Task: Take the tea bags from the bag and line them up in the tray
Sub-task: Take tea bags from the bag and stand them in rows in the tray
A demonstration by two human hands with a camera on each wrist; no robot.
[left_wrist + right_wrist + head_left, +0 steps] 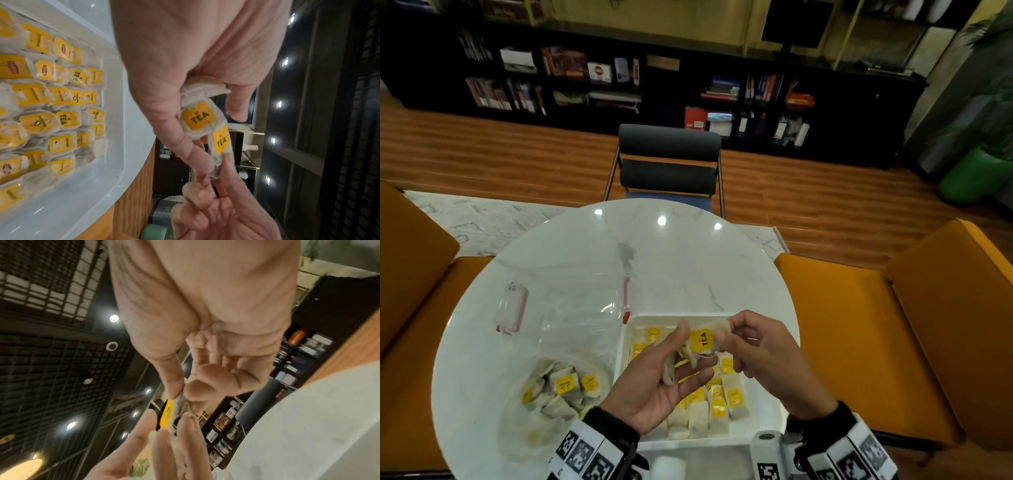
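**Hand-over above the tray: one tea bag being drawn from a held bunch**

The round white bench (571, 260) carries the work. On its near right sits the white tray (763, 414), already holding several rows of tea bags (719, 404), yellow tags up; free floor shows at the tray's right and near sides. To the left lies the clear plastic bag (551, 387), with a heap of bags remaining inside.

Both hands are raised over the tray. The left hand (654, 383), palm up, has its fingers curled loosely around a small bunch of bags. The right hand (760, 356) has its grip pressed together, thumb against forefinger, pinching the paper edge of a single tea bag (703, 339) marked "TEA".

Judgement: the step in hand is separating one bag from the bunch; the task is well advanced but unfinished. The next move calls for pulling this bag clear without snagging strings, then setting it tag-up beside the last in its row.
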